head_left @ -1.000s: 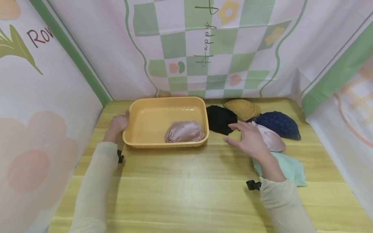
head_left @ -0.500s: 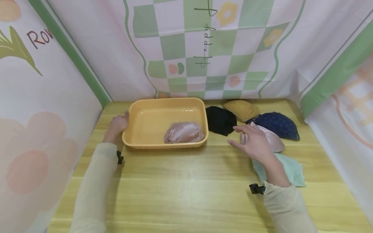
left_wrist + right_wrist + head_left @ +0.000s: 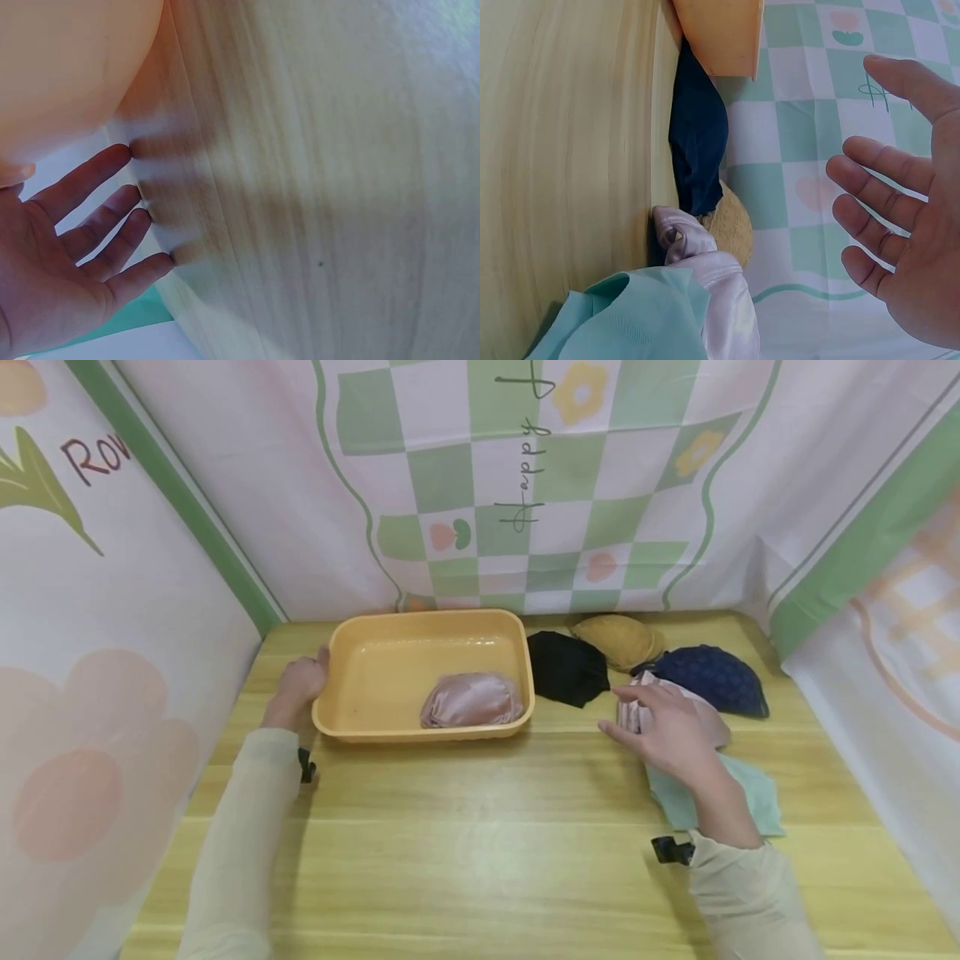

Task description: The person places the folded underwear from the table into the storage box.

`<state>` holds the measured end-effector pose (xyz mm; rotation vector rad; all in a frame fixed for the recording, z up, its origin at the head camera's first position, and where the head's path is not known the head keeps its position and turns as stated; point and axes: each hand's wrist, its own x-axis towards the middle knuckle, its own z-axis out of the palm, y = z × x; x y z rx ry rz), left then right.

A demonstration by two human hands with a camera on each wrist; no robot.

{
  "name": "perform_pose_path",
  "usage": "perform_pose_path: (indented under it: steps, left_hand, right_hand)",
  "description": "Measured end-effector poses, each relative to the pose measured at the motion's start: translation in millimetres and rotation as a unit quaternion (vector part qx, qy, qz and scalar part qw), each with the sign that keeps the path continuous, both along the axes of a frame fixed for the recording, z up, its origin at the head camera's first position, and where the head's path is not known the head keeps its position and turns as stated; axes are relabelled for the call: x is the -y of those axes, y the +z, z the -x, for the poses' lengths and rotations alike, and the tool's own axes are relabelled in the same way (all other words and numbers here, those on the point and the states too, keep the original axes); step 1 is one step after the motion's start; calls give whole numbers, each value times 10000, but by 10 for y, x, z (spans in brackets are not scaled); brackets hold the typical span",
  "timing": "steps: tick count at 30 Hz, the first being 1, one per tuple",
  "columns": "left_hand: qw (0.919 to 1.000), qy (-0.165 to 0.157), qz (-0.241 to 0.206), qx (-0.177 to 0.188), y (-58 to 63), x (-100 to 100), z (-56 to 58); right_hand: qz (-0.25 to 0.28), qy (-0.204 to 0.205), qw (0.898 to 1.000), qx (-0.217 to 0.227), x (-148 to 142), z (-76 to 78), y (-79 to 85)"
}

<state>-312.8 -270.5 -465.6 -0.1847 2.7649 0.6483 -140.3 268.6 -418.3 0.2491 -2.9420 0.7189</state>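
Note:
My left hand (image 3: 303, 683) is at the left end of a yellow plastic tray (image 3: 360, 727). In the left wrist view its fingers are spread, fingertips at the wooden table, with the thumb near the tray's rim. A shiny pink satin bundle (image 3: 472, 700) lies in the tray's front right part. My right hand (image 3: 663, 727) hovers over a pale pink satin piece (image 3: 708, 722), its fingers spread and loosely bent around nothing. Partly under that forearm lies a mint green cloth (image 3: 753, 789). The right wrist view shows the pink satin (image 3: 731, 307) folded and the palm apart from it.
Beside the tray's right wall lies a black cloth piece (image 3: 567, 668). Behind it sits a mustard dome-shaped fabric piece (image 3: 618, 642), and to its right a navy patterned one (image 3: 712, 678). Printed curtains (image 3: 495, 460) enclose the wooden table (image 3: 465, 843) at the back and sides.
My right hand has shifted slightly right and toward me, away from the black cloth and uncovering more of the pale pink satin's left end. The left hand and tray keep their places.

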Motion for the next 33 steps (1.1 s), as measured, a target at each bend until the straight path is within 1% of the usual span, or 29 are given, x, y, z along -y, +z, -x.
perform_pose_path:
  steps: [4, 7, 12, 15, 18, 23, 29, 33]
  left_hand:
    - [10000, -16, 15, -48, 3, 1, -2]
    - [10000, -28, 24, -46, 4, -1, -8]
    - [10000, -62, 44, -53, 4, -3, -23]
    - [9999, -91, 70, -89, -2, 1, -26]
    - [9999, -99, 63, -77, -6, 3, -28]
    - [10000, -40, -60, -34, 5, -4, -34]
    - [9999, -59, -50, -111, 23, -2, -23]
    - [9999, -78, -45, -89, 31, 0, -14]
  right_hand:
    - [8, 47, 10000, 6, -19, -9, -3]
    - [-91, 40, 9999, 31, -49, -32, -11]
    - [-429, -198, 9989, -70, -104, -90, -10]
    - [-519, -321, 9980, -182, -129, -114, -17]
    - [-389, -319, 9984, -243, -154, -134, -34]
    - [-97, -267, 9994, -202, -202, -172, -54]
    - [-56, -206, 9994, -284, -239, -205, -60]
    - [24, -278, 9996, -105, -264, -237, -65]
